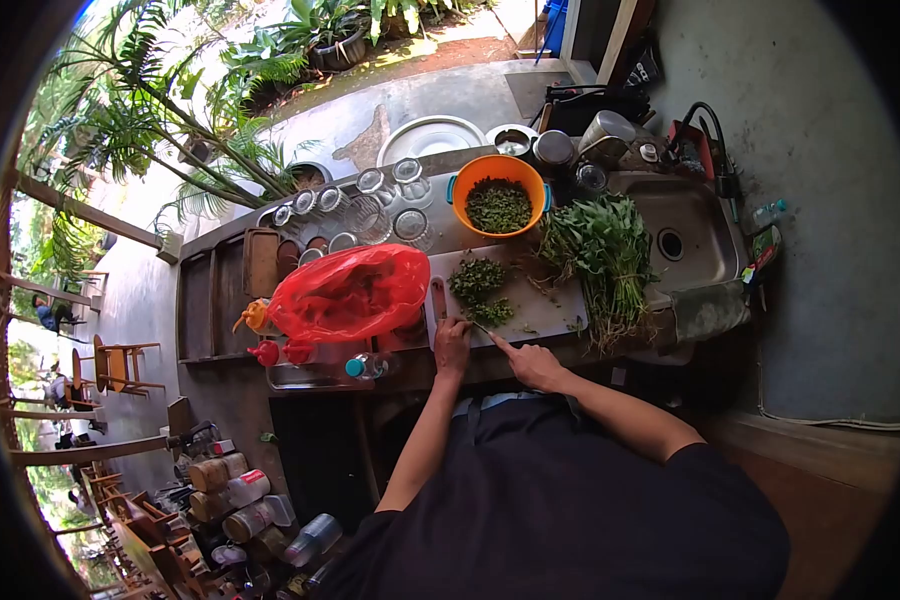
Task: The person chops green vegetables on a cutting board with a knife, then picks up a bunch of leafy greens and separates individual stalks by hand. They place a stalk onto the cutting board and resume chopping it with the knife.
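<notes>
A white cutting board [545, 290] lies on the counter in front of me, with a pile of chopped green leaves [480, 280] on its left half. My right hand [535, 366] is closed around a knife [487, 333], its blade pointing left toward my other hand. At the board's front left corner my left hand [452, 345] has its fingers drawn together by the knife tip; what they hold, if anything, is too small to tell. A long reddish-brown object [438, 297] lies just beyond those fingers. A large bunch of leafy greens with roots [610, 260] rests over the board's right side.
Behind the board stands an orange colander [460, 205] with cut greens inside. To the left are a red plastic bag [355, 295], a bottle with a teal cap [365, 367] and several glass jars [410, 225]. A metal sink [705, 215] is on the right.
</notes>
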Available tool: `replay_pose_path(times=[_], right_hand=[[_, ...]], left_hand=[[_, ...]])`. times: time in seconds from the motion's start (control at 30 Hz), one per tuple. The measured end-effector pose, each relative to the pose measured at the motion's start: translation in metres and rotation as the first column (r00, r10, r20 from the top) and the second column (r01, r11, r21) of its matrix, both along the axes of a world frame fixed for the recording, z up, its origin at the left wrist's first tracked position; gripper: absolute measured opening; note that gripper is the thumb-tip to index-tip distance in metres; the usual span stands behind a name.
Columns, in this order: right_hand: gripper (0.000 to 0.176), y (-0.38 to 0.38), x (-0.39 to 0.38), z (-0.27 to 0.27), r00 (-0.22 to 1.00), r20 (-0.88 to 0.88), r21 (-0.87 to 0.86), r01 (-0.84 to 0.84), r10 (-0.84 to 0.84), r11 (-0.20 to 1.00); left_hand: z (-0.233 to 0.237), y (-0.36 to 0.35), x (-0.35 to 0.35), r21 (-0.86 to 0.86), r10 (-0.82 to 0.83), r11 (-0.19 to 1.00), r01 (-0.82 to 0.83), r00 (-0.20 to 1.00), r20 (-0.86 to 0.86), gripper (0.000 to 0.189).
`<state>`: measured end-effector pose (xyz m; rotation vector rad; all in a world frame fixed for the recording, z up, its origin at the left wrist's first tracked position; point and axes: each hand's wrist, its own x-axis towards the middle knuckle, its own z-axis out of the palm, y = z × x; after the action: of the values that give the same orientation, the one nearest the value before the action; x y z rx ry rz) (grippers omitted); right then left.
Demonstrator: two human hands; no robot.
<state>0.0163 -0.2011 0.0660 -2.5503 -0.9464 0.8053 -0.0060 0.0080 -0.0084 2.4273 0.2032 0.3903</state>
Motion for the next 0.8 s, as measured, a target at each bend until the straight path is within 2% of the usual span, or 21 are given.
replay_pose_path(times=[0.2, 0.27, 0.47, 0.57, 0.8], right_hand=[[0.079, 0.006, 0.0, -0.031, 0.999, 0.034, -0.011, 0.015, -0.015, 1.0], [0.082, 0.01, 0.001, -0.043, 0.993, 0.118, 0.029, 0.021, -0.024, 0.999], [0.085, 0.022, 0.003, -0.04, 0.986, 0.159, 0.064, 0.035, -0.045, 0.997], [0.084, 0.013, 0.001, -0.04, 0.996, 0.085, 0.021, 0.021, -0.022, 1.0], [0.083, -0.012, -0.001, -0.035, 0.996, 0.084, -0.013, -0.003, 0.004, 1.0]], left_hand=[[0.002, -0.001, -0.002, -0.05, 0.012, 0.999, -0.012, 1.0, -0.005, 0.013], [0.001, -0.002, -0.002, -0.005, 0.002, 1.0, -0.002, 0.999, 0.032, 0.01], [0.013, -0.005, -0.007, 0.054, -0.023, 0.998, 0.021, 0.998, 0.05, 0.016], [0.005, -0.002, -0.006, 0.022, -0.015, 1.0, 0.014, 0.999, 0.034, 0.016], [-0.005, 0.0, -0.001, -0.039, 0.006, 0.999, -0.005, 1.0, 0.017, 0.012]])
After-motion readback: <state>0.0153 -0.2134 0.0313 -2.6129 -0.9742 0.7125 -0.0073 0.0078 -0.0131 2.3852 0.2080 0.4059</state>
